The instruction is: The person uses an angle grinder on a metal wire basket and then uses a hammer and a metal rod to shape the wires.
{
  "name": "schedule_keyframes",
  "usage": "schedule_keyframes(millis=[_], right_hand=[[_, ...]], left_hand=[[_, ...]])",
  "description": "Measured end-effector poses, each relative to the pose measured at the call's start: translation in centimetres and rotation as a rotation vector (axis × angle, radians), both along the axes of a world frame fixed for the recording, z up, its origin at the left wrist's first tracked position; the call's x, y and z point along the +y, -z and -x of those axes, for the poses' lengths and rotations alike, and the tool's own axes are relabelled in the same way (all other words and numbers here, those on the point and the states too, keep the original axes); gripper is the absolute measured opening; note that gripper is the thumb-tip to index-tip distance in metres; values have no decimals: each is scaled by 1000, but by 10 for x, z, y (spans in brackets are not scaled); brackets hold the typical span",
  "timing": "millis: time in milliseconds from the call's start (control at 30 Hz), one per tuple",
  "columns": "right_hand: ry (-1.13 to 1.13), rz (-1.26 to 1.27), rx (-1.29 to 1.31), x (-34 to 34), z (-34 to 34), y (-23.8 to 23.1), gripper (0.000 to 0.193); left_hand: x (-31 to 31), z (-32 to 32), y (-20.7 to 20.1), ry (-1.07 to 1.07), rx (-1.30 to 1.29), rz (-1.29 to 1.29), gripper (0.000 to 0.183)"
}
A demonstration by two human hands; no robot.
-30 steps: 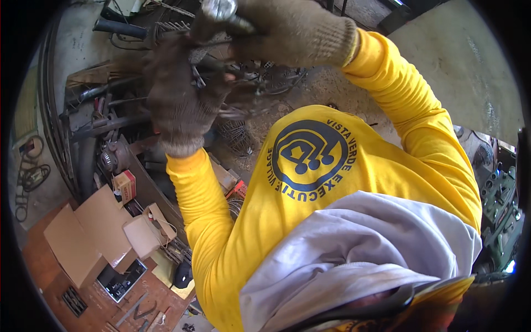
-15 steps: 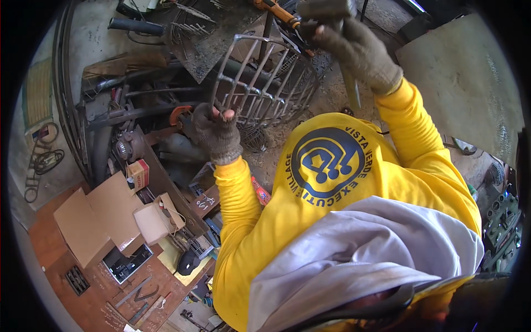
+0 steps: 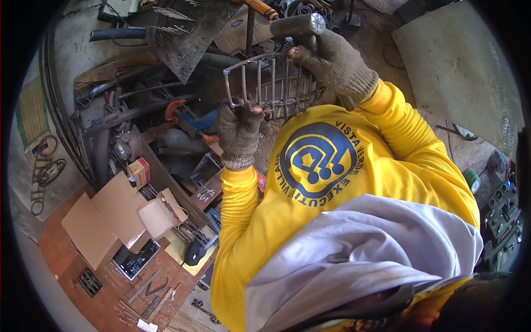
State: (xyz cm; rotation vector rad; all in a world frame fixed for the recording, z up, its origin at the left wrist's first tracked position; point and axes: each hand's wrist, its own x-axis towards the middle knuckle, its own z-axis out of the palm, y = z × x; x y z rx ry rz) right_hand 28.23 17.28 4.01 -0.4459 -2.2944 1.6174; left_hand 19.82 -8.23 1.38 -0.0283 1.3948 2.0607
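In a brown knit glove with bare fingertips, my left hand [image 3: 239,135] closes around the near-left corner of a cage of welded metal rods [image 3: 259,83]. The cage is tilted, and its far right part lies behind my right hand and my yellow shirt. My right hand [image 3: 342,65], gloved the same way, grips a hammer [image 3: 296,25] with a thick cylindrical metal head. Its thumb tip is right by the cage's upper rim; whether it touches I cannot tell. Most of the hammer's handle is hidden by the hand.
An orange-handled tool [image 3: 260,8] lies beyond the hammer. Metal scraps and a blue and orange clamp [image 3: 193,119] lie to the left. A brown table [image 3: 61,235] at lower left bears open cardboard boxes [image 3: 102,213] and hand tools. A large flat sheet [image 3: 459,72] is at right.
My right hand has come left and down with the hammer, close to the cage. The cage has tipped, so its bars look shorter. My left hand has shifted slightly right. The view has moved somewhat.
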Motion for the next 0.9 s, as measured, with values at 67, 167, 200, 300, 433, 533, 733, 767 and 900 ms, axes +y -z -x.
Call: schedule_keyframes(millis=[67,167,200,300,433,533,733,767,900], right_hand=[[-4,-127,-36,2,2,11,41],[-37,-211,-25,8,-3,7,39],[-30,-218,-24,8,-3,9,39],[-31,-232,132,8,-1,10,38],[31,-268,155,4,-2,5,36],[143,-418,95,9,-9,5,37],[-58,-440,152,6,-10,-33,38],[-108,-302,267,-3,-10,-50,38],[-45,-179,391,-12,-39,6,41]], left_hand=[[12,-2,-12,136,598,342,30],[18,12,-21,322,488,230,29],[24,11,-25,326,491,221,29],[34,6,-28,352,367,192,36],[18,-2,-6,267,426,233,33],[11,-11,0,182,487,281,30],[12,-12,17,72,394,144,23],[11,-14,22,-16,29,-180,23],[24,-13,2,42,631,313,20]])
